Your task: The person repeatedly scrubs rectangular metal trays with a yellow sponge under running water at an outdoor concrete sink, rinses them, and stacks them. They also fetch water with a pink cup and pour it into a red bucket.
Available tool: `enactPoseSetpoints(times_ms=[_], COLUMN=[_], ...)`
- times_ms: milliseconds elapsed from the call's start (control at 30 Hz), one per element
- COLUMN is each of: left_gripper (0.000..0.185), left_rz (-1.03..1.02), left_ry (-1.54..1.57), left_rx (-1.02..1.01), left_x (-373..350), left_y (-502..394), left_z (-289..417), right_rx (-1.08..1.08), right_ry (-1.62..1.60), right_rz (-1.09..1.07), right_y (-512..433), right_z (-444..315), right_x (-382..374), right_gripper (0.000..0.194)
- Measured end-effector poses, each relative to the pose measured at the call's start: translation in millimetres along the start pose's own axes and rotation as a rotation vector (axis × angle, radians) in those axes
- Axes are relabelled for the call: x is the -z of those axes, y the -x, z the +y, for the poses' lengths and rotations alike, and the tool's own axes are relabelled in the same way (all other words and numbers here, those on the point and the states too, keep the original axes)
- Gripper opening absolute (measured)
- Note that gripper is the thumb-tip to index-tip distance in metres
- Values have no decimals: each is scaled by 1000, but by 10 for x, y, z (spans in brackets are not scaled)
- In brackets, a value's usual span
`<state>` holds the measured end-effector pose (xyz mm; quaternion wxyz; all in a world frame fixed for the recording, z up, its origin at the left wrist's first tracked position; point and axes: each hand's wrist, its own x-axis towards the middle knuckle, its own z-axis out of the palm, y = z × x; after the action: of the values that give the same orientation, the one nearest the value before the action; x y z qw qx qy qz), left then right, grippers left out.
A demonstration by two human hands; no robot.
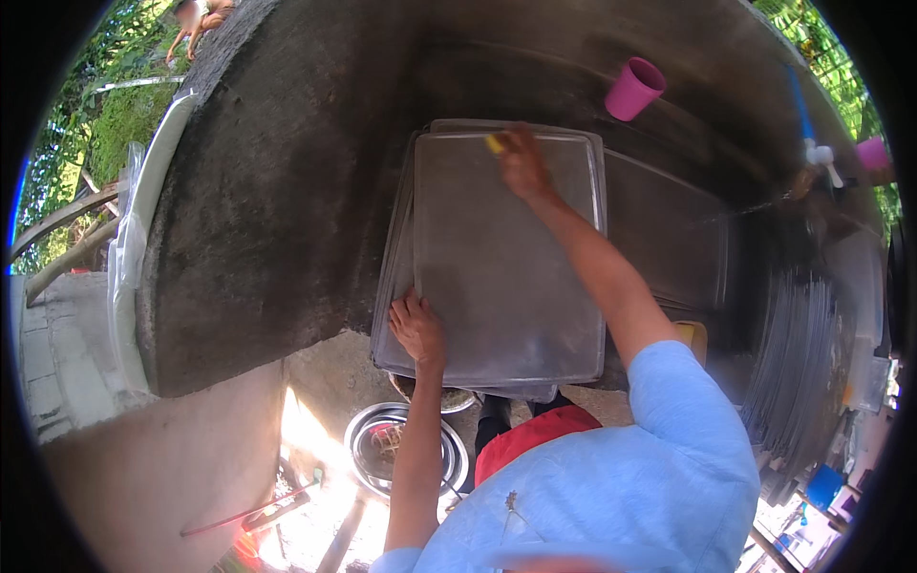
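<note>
A flat grey rectangular tray (501, 279) with a low raised rim lies on top of a slightly fanned stack of similar trays (396, 315) before me. My right hand (525, 165) grips a small yellow sponge (493, 145) at the tray's far edge; motion blurs both. The fingers of my left hand (417, 328) rest at the near left side, over the top tray's left edge and the trays beneath it. Whether they pinch an edge is hard to see. Another flat tray (666, 222) lies to the right, partly behind my right arm.
Dark concrete counter (258, 236) extends left. A pink cup (630, 93) stands beyond the stack. Water runs from a white tap (819, 153) at right, above many upright thin sheets (795, 351). Metal basins (352, 448) sit below my left arm. A person (204, 18) crouches far left.
</note>
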<state>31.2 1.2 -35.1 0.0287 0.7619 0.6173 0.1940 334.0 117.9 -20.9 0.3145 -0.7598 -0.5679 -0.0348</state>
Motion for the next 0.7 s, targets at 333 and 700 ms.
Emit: enactPoseSetpoints(times_ms=[333,700], left_gripper=[23,19], left_rz=[-2,88], left_ry=[176,202], left_rx=[138,-7], left_x=[30,-6], left_y=[-1,-68], left_z=[-9,-151], right_rx=[241,-44], right_ry=[163,321], right_rz=[-241,-15], right_y=[1214,2000], right_z=[-545,-644], right_x=[-203,633], right_gripper=[57,47])
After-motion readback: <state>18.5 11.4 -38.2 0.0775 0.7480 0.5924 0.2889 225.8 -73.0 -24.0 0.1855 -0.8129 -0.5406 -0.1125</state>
